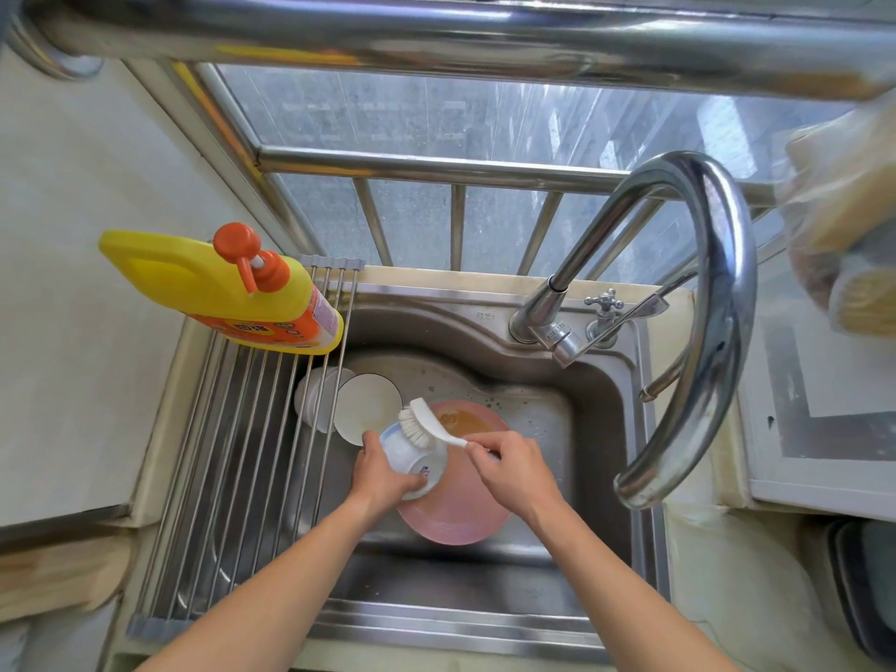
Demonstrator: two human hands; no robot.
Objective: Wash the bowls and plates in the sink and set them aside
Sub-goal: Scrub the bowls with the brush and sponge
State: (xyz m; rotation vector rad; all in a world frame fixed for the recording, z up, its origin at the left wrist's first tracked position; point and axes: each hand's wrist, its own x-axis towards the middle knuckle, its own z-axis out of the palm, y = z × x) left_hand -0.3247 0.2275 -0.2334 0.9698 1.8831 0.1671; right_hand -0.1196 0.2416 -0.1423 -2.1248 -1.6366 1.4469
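My left hand (pixel 383 472) is wrapped around a small white bowl (pixel 412 460), held tipped on its side over the sink (pixel 596 395), with its foot turned up and away toward the far left. My right hand (pixel 509 465) pinches the handle of a white dish brush (pixel 429 429), whose long axis runs from that hand up and to the left, so the bristles sit right on the bowl's outer wall near the foot. I judge the next stroke depends on this: the brush crosses over the bowl, with the left hand below steadying it. Just under both lies a pink plate (pixel 456 516) holding brownish water, touching the bowl's lower edge as far as I can tell. Further left, a white plate (pixel 366 405) and another white dish (pixel 315 395) wait, partly under the roll-up drying rack (pixel 232 458), where a yellow detergent bottle (pixel 218 288) stands.
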